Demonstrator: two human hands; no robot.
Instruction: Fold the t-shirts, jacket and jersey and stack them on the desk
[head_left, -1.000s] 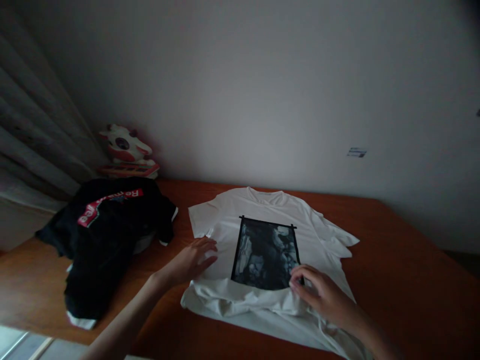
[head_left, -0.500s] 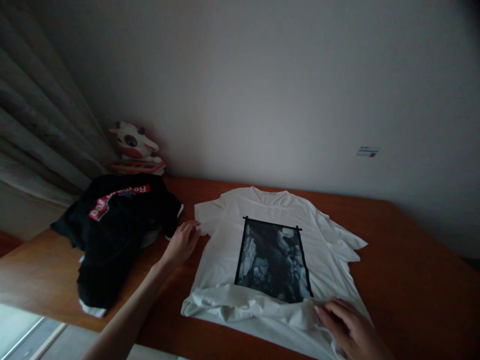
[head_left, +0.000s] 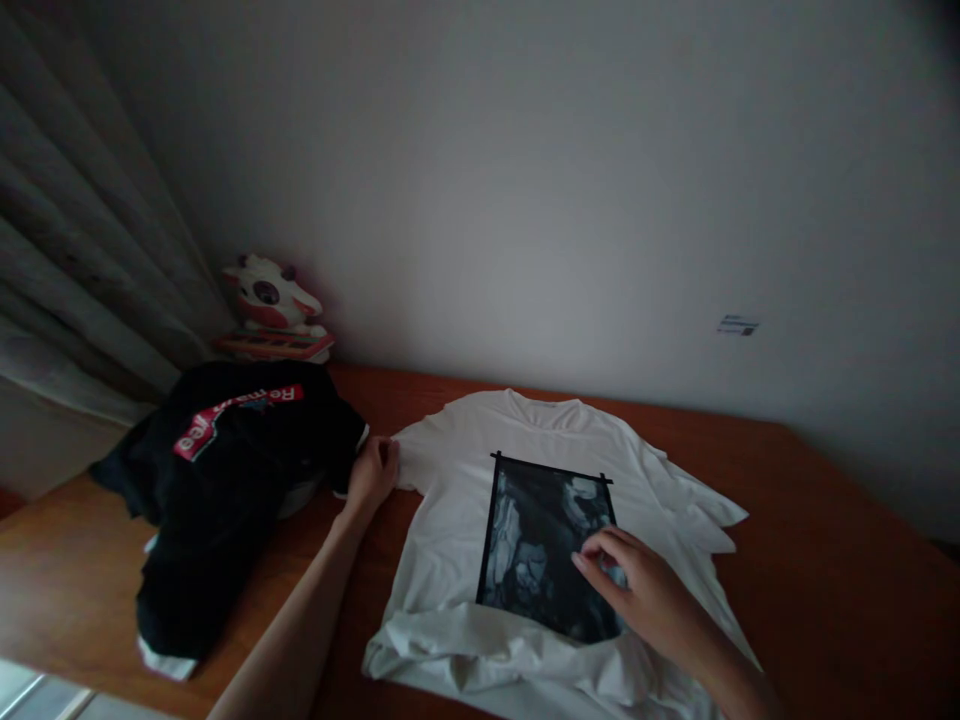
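Observation:
A white T-shirt (head_left: 442, 530) with a dark framed print (head_left: 551, 540) lies spread out, collar toward the wall, its lower hem bunched up in folds. At the edge of its left-hand sleeve, my left hand (head_left: 373, 472) is closed, its fingers pinching the sleeve's end. My right hand (head_left: 630, 580) hovers over the lower right part of the print, thumb and forefinger apart, holding nothing. Left of the shirt lies a crumpled black garment (head_left: 225, 500) with red and white lettering; my left hand is close beside its sleeve.
The wooden table (head_left: 825, 560) reaches back to a grey wall. A cow-shaped toy (head_left: 270, 295) with a keyboard base stands at the back left, near a curtain (head_left: 67, 240). A small label (head_left: 738, 325) is on the wall.
My right hand has left the bunched hem and moved up and left over the print. My left hand has closed at the sleeve's edge. The view has shifted slightly.

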